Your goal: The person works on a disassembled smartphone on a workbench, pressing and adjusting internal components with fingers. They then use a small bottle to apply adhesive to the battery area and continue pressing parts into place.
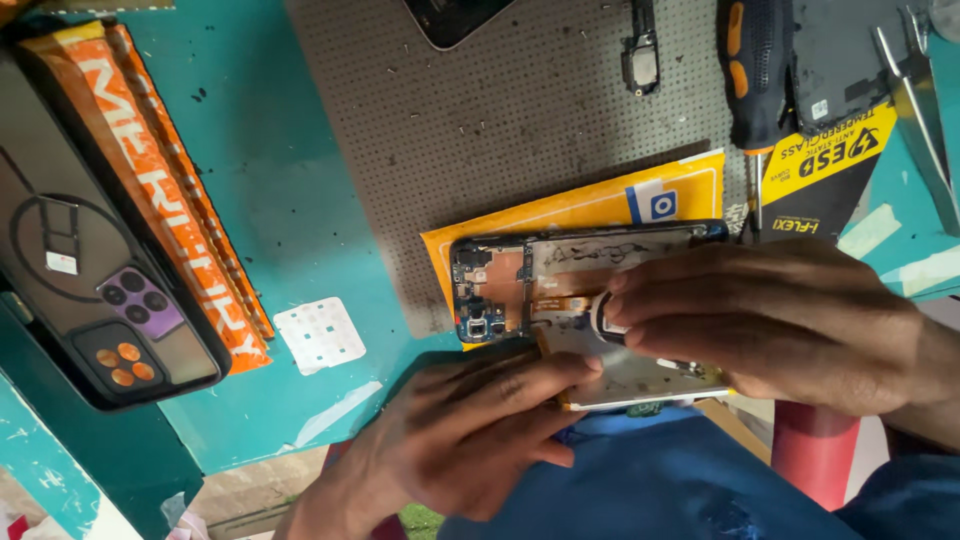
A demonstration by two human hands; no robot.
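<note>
Near the table's front edge, at 5 o'clock from the grey mat: an opened phone (560, 300) lies flat with its back cover off, its blue circuit board and camera end pointing to 9 o'clock
Phone's footing: it rests on a yellow packet (600, 205), which lies partly on the perforated grey mat (520, 110) and partly on the teal table (290, 190)
Right hand (790, 320): comes in from 3 o'clock, fingers curled and pressed together over the phone's middle, pinching a small white and black roll (603, 318) that looks like tape, held against the phone's inner frame
Left hand (470, 435): comes up from 6 o'clock, fingers stretched flat and close together, their tips pressing on the phone's lower edge; it grips nothing that can be seen
Hands to each other: fingertips nearly meet over the phone's middle
At 9 o'clock, well apart: a dark phone case (95, 290) with camera cut-outs, lying on an orange box (170, 190)
Between case and phone: a small white dotted sheet (320, 334) on the table
At 12 to 1 o'clock: a small loose black part (640, 60) on the mat, and a black and orange screwdriver (752, 80)
At 2 o'clock: metal tweezers (920, 100) beside a black and yellow packet (820, 165)
</note>
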